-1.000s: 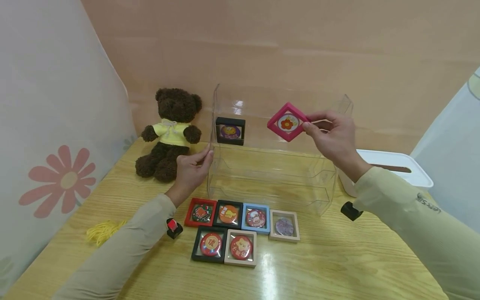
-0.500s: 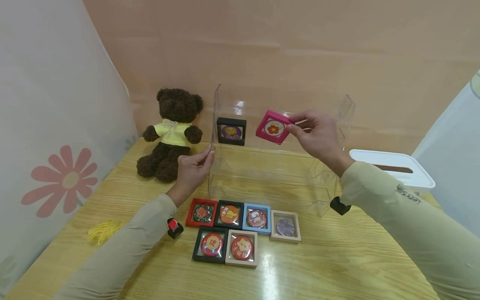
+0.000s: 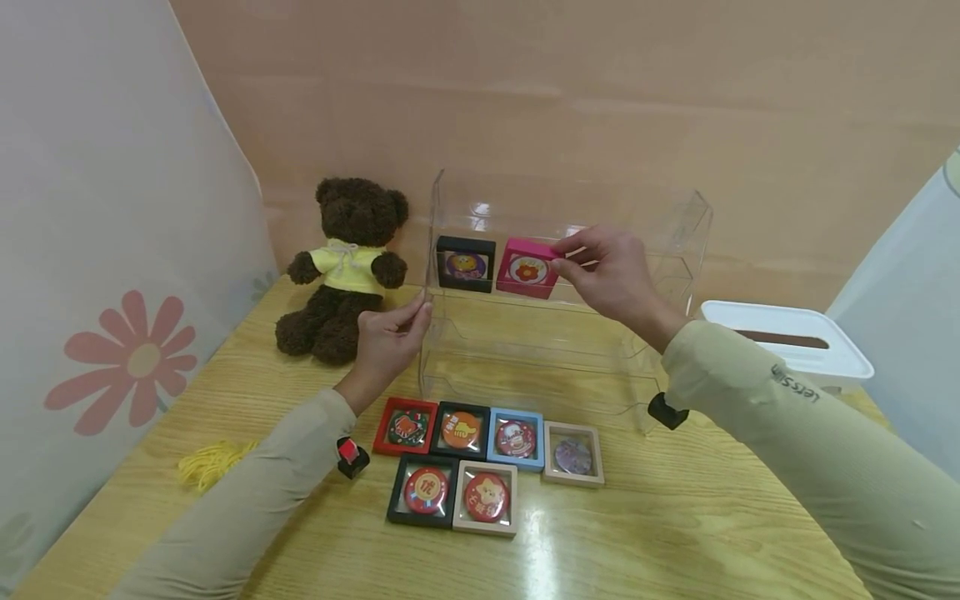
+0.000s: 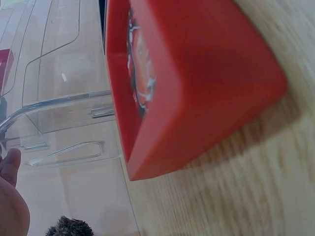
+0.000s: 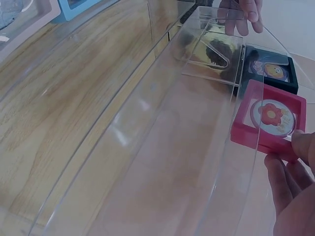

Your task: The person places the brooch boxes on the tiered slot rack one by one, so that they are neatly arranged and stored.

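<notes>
My right hand (image 3: 611, 275) pinches the right edge of a pink square display frame (image 3: 525, 287) with a flower badge inside. The frame stands almost upright on the upper tier of a clear plastic display rack (image 3: 432, 225), tilted slightly. A black frame (image 3: 466, 285) with a purple badge stands to its left on that tier, a small gap between them. In the right wrist view the thumb lies on the front of the pink frame (image 5: 246, 132), fingers behind. My left hand (image 3: 390, 340) pinches the rack's left side edge.
Several framed badges, among them a red frame (image 3: 381, 432) and a blue frame (image 3: 515, 465), lie before the rack on the wooden table (image 3: 660, 525). A teddy bear (image 3: 348, 267) sits left, a white tissue box (image 3: 787, 354) stands right. Yellow string (image 3: 213, 462) lies front left.
My right hand has moved left and slightly down, bringing the pink frame from a diamond tilt above the tier to nearly upright beside the black frame. My left hand keeps its hold on the rack.
</notes>
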Demonstrator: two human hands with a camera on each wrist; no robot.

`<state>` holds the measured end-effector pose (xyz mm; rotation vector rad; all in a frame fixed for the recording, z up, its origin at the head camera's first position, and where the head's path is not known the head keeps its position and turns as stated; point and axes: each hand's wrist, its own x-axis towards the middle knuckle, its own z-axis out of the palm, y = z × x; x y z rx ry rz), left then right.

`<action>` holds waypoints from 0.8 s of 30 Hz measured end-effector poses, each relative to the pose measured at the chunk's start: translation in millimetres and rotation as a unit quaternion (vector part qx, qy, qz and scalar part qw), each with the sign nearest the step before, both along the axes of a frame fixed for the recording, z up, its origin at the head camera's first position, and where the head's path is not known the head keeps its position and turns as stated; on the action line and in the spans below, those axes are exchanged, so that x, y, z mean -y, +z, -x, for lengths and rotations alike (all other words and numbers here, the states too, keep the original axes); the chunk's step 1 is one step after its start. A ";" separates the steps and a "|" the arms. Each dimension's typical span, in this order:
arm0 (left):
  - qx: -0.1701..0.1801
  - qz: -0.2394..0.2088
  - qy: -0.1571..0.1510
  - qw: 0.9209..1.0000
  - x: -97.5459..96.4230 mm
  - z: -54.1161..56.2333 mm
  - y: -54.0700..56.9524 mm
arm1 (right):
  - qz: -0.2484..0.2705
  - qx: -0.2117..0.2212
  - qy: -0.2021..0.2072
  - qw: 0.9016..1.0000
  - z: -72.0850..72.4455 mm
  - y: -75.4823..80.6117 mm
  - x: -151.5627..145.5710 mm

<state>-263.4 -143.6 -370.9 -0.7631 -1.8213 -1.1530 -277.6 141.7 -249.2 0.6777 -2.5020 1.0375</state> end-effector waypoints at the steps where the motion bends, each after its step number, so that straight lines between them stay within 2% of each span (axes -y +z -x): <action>1: 0.002 -0.001 -0.001 1.000 -0.2 0.1 -0.1 | -0.002 -0.003 0.002 1.000 0.3 -0.2 0.6; 16: 0.001 -0.001 0.001 1.000 -0.4 -0.1 -0.1 | -0.028 0.007 -0.003 1.000 0.0 1.5 9.5; 24: -0.005 -0.003 -0.012 1.000 1.1 -0.6 0.3 | -0.034 0.009 -0.006 0.999 0.3 2.0 9.9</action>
